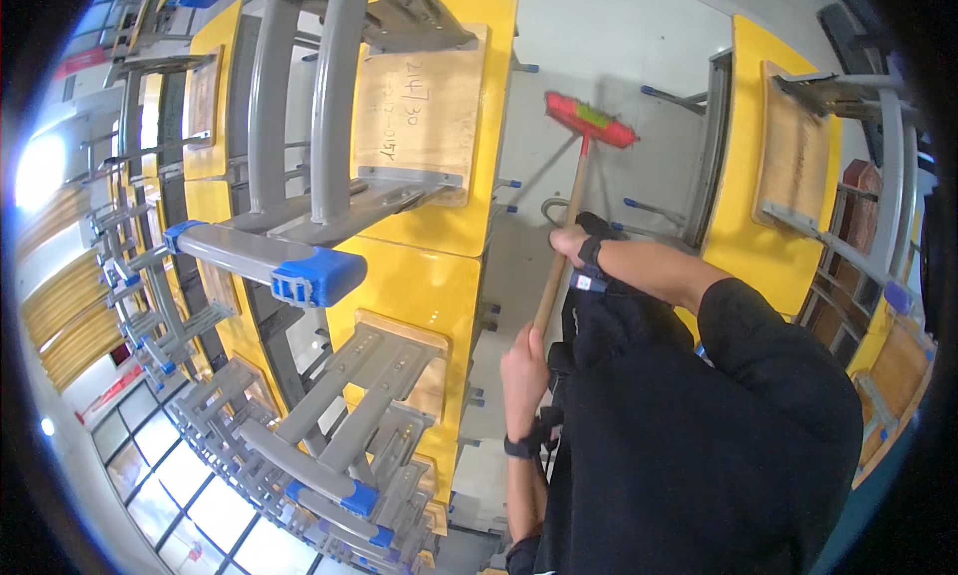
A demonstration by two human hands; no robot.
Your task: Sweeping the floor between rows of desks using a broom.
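Note:
A push broom with a pale wooden handle slants across the aisle. Its red and green bristle head is on the grey floor at the top middle, slightly blurred. My right hand wraps the handle midway along. Nearer my body, my left hand is closed around the upper end of the handle, thumb lying along it. A black band circles each wrist. My black shirt fills the lower right and hides part of the floor.
Yellow-topped desks line the left side of the aisle, with upturned grey-framed chairs on them. Blue caps tip the chair legs. Another yellow desk bearing an upturned chair stands on the right. Blue-tipped desk feet jut into the aisle.

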